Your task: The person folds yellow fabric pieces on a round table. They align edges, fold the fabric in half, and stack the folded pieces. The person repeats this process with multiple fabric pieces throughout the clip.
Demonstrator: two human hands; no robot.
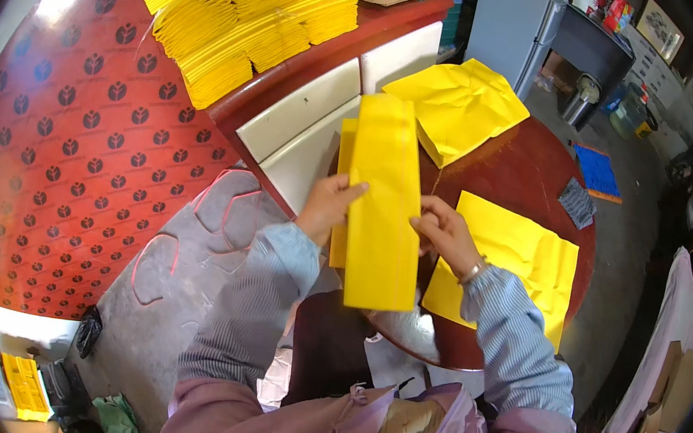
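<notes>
A long yellow folded sheet (pixel 384 221), paper-like, is held upright in front of me over the near side of the round table. My left hand (pixel 332 205) grips its left edge, thumb on the front face and the other fingers behind. At the right edge, my right hand (pixel 447 231) pinches it between thumb and fingers. Another yellow strip (pixel 346 157) shows behind it on the left; whether it is part of the same sheet I cannot tell. Creased yellow sheets lie on the table: a puffed one (pixel 462 106) farther off and a flatter one (pixel 511 269) beside my right forearm.
The round dark-red table (pixel 540 166) stands before me. Left of it, a red-topped cabinet (pixel 315 42) bears thick stacks of folded yellow sheets (pixel 249 17). Pink cords (pixel 175 257) lie on the grey floor. A refrigerator (pixel 513 30) and a metal kettle (pixel 582 98) stand farther back.
</notes>
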